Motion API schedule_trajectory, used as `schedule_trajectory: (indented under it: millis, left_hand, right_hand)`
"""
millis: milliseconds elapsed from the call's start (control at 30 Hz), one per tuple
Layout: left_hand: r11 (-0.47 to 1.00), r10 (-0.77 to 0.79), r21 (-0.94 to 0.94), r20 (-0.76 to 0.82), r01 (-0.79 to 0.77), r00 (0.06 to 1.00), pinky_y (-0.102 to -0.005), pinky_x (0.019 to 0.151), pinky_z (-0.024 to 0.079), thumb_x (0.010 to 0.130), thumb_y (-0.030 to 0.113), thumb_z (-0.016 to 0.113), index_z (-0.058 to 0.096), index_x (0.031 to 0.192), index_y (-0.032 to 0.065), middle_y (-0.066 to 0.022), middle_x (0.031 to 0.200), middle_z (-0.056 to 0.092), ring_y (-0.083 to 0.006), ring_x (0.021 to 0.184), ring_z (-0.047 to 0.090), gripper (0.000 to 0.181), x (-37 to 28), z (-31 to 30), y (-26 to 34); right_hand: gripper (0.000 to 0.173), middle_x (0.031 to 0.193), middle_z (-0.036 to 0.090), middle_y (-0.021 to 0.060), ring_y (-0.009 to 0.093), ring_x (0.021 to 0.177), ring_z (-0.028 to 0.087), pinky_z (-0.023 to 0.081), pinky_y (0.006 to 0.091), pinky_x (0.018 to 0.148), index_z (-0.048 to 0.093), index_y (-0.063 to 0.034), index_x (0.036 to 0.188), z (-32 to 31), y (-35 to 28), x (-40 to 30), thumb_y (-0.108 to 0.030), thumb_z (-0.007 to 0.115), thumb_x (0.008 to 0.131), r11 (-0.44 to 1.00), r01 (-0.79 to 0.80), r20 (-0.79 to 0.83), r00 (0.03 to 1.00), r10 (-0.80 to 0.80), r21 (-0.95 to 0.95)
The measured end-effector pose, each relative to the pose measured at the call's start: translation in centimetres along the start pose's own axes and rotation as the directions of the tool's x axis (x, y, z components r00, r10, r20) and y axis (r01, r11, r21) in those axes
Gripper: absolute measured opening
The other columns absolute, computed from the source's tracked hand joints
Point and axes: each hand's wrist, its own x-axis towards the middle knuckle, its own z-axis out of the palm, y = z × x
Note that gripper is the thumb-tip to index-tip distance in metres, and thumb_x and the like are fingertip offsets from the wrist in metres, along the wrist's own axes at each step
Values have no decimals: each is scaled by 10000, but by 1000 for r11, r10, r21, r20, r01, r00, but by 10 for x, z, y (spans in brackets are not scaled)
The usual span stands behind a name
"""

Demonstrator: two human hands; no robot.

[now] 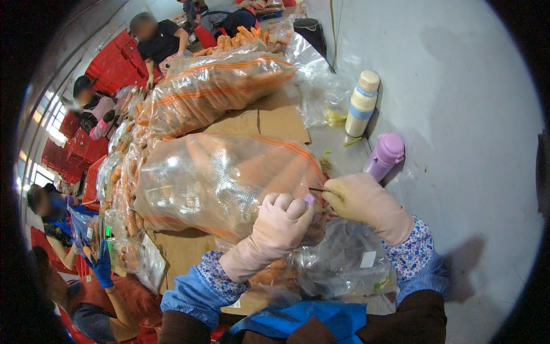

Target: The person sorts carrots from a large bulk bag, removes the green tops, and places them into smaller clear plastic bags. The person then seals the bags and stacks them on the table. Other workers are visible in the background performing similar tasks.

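A large clear mesh-textured plastic sack [202, 180] with orange stripes lies full before me; long orange shapes, apparently carrots, show through it. My left hand [279, 219], in a pale rubber glove, makes a fist at the sack's near right end. A small lilac object [309, 199] pokes out of that fist; the rest is hidden. In the matching glove, my right hand [363, 200] pinches a thin dark strip [317, 189] that reaches the sack's end. Whether it is a cord or a blade, I cannot tell.
A second striped sack [219, 92] lies beyond, past cardboard [275, 122]. A cream flask [363, 105] and a lilac flask [386, 155] stand by the wall. Clear plastic bags [343, 253] lie near me. A co-worker's blue-gloved hand [102, 264] is at left, with bagged carrots nearby.
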Motion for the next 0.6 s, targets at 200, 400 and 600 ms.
schedule_trajectory:
  millis: [200, 400, 600]
  left_hand:
    - [1000, 23, -5, -47, -23, 999, -369, 728, 422, 731, 122, 637, 659, 1078, 18, -21, 877, 490, -206, 826, 512, 363, 2, -1, -1]
    - [1000, 16, -5, -66, -16, 998, -364, 712, 423, 726, 117, 646, 653, 1104, 15, -20, 889, 496, -199, 817, 510, 392, 5, 0, -1]
    - [1000, 17, 15, -42, -16, 999, -355, 698, 423, 727, 115, 649, 653, 1102, 13, -15, 882, 493, -194, 816, 513, 388, 2, -1, -3]
  right_hand:
    - [254, 878, 681, 180, 396, 857, 654, 515, 499, 745, 681, -84, 888, 6, 5, 10, -298, 548, 918, 991, 66, -76, 995, -57, 119]
    - [250, 879, 680, 186, 403, 862, 649, 515, 500, 749, 677, -73, 903, 5, -3, 43, -298, 567, 909, 964, 160, -103, 985, -141, 213]
    - [272, 874, 666, 215, 419, 858, 645, 514, 497, 730, 669, -43, 866, -11, -5, 55, -296, 578, 905, 968, 154, 31, 986, -163, 200]
